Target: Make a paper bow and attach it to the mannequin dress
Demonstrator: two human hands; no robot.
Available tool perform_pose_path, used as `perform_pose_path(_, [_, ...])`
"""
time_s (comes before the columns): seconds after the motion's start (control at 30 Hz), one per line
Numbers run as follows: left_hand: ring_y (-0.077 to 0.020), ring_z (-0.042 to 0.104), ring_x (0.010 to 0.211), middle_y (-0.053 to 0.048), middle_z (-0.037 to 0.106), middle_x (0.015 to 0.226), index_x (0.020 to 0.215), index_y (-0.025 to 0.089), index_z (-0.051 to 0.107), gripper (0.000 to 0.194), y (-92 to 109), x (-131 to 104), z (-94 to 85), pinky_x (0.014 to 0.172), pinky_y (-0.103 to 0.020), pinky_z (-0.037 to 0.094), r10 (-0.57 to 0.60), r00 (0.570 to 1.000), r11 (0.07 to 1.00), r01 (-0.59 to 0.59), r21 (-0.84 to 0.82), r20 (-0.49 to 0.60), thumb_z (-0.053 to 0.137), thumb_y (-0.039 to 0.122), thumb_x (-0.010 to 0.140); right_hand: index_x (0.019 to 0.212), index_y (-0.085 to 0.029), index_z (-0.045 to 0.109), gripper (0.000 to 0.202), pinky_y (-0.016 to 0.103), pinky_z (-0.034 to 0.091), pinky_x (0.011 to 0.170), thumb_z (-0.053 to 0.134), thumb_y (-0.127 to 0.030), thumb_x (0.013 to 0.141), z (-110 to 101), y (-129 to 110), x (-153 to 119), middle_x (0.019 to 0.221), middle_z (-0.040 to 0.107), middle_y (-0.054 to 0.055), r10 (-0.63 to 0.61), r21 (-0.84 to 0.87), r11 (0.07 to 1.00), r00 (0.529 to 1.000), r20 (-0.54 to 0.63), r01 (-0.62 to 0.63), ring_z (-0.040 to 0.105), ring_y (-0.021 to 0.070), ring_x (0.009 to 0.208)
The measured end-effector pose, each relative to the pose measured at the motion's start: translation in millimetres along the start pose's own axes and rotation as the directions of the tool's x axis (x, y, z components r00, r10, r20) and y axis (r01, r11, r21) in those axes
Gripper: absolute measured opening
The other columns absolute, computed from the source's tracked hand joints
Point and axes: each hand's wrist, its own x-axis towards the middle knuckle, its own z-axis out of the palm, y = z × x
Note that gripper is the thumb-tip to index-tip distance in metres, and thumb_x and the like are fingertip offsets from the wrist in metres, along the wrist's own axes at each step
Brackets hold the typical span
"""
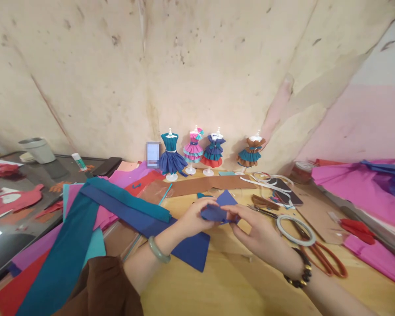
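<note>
Both hands meet over the wooden table on a small piece of blue crepe paper [228, 199], which looks folded or curled, with a flat corner pointing up. My left hand [197, 218] pinches its left side, and a green bangle circles that wrist. On the paper's right edge, the fingertips of my right hand [255, 228] are closed; a dark beaded bracelet is on that wrist. Under my left forearm lies a longer blue crepe strip [192, 250] beside a teal strip [128, 199]. Scissors [325, 259] with orange handles rest right of my right hand, partly beneath a roll of tape [296, 230].
Several mini dress forms in paper dresses, one in teal and blue [171, 153], stand along the wall. A brown paper strip [197, 186] lies before them. Pink crepe paper [355, 188] is heaped at right. A glue stick [79, 161] and grey cup [38, 150] stand left.
</note>
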Motion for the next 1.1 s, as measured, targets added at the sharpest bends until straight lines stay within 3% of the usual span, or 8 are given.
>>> perform_pose_path(0.1, [-0.0233, 0.064, 0.101, -0.011, 0.068, 0.106, 0.077, 0.016, 0.064, 0.008, 12, 0, -8.3, 0.092, -0.038, 0.048, 0.008, 0.999, 0.987, -0.016, -0.157, -0.050, 0.070, 0.018, 0.072, 0.119, -0.024, 0.056, 0.037, 0.034, 0.052, 0.078, 0.047, -0.014, 0.084, 8, -8, 11, 0.094, 0.065, 0.006, -0.015, 0.055, 0.998, 0.999, -0.042, 0.017, 0.062, 0.0185, 0.083])
perform_pose_path(0.2, [-0.0246, 0.063, 0.104, -0.012, 0.067, 0.111, 0.092, 0.016, 0.066, 0.022, 26, 1, -22.1, 0.093, -0.039, 0.047, -0.024, 0.992, 0.970, -0.007, -0.244, -0.126, 0.072, 0.022, 0.072, 0.127, -0.025, 0.051, 0.047, 0.038, 0.051, 0.083, 0.053, -0.014, 0.081, 10, -10, 28, 0.103, 0.065, 0.007, 0.010, 0.111, 0.994, 0.991, -0.132, 0.004, 0.062, 0.0204, 0.089])
perform_pose_path(0.33, [-0.0259, 0.064, 0.099, -0.012, 0.071, 0.101, 0.088, 0.013, 0.068, 0.023, 45, 4, -38.9, 0.089, -0.038, 0.049, -0.079, 0.984, 0.939, 0.020, -0.342, -0.159, 0.072, 0.030, 0.073, 0.125, -0.024, 0.054, 0.049, 0.037, 0.051, 0.081, 0.060, -0.017, 0.077, 6, -16, 48, 0.098, 0.067, 0.005, 0.125, 0.288, 0.955, 0.978, -0.166, -0.073, 0.063, 0.0196, 0.085])
perform_pose_path(0.5, [-0.0256, 0.065, 0.099, -0.010, 0.071, 0.105, 0.108, 0.015, 0.064, 0.043, 67, 0, -42.9, 0.086, -0.037, 0.050, -0.234, 0.956, 0.859, 0.117, -0.498, -0.179, 0.076, 0.031, 0.070, 0.092, -0.021, 0.070, 0.021, 0.032, 0.053, 0.070, 0.067, -0.036, 0.078, 10, -21, 55, 0.083, 0.072, 0.003, 0.382, 0.686, 0.689, 0.922, -0.069, -0.234, 0.065, 0.0195, 0.076])
perform_pose_path(0.63, [-0.0263, 0.066, 0.097, -0.011, 0.071, 0.107, 0.111, 0.016, 0.062, 0.051, 69, -3, -35.8, 0.081, -0.036, 0.052, -0.341, 0.939, 0.770, 0.299, -0.564, 0.032, 0.079, 0.029, 0.066, 0.084, -0.020, 0.071, 0.025, 0.029, 0.051, 0.064, 0.076, -0.039, 0.069, 16, -9, 56, 0.076, 0.073, 0.002, 0.530, 0.854, 0.473, 0.844, -0.081, -0.215, 0.063, 0.0163, 0.066])
perform_pose_path(0.77, [-0.0260, 0.068, 0.092, -0.011, 0.072, 0.102, 0.104, 0.012, 0.065, 0.037, 59, 0, -37.1, 0.080, -0.037, 0.053, -0.423, 0.880, 0.770, 0.475, -0.426, 0.217, 0.073, 0.025, 0.069, 0.093, -0.022, 0.071, 0.032, 0.030, 0.052, 0.072, 0.080, -0.038, 0.066, 10, 8, 56, 0.090, 0.075, 0.003, 0.527, 0.881, 0.404, 0.850, -0.003, -0.248, 0.066, 0.0180, 0.077])
perform_pose_path(0.97, [-0.0266, 0.066, 0.097, -0.007, 0.071, 0.107, 0.105, 0.016, 0.067, 0.035, 50, 2, -57.2, 0.078, -0.032, 0.051, -0.404, 0.800, 0.904, 0.423, 0.060, 0.444, 0.066, 0.023, 0.071, 0.102, -0.019, 0.068, 0.044, 0.030, 0.052, 0.069, 0.080, -0.039, 0.064, -15, 26, 49, 0.098, 0.073, 0.007, 0.452, 0.736, 0.467, 0.848, 0.278, -0.491, 0.067, 0.0188, 0.078])
perform_pose_path(1.1, [-0.0242, 0.066, 0.094, -0.003, 0.071, 0.108, 0.110, 0.021, 0.066, 0.039, 44, 2, -65.0, 0.074, -0.027, 0.050, -0.355, 0.766, 0.931, 0.344, 0.124, 0.535, 0.066, 0.026, 0.071, 0.088, -0.018, 0.071, 0.031, 0.027, 0.049, 0.064, 0.075, -0.042, 0.070, -29, 36, 42, 0.083, 0.072, 0.003, 0.368, 0.560, 0.598, 0.817, 0.443, -0.573, 0.064, 0.0153, 0.069])
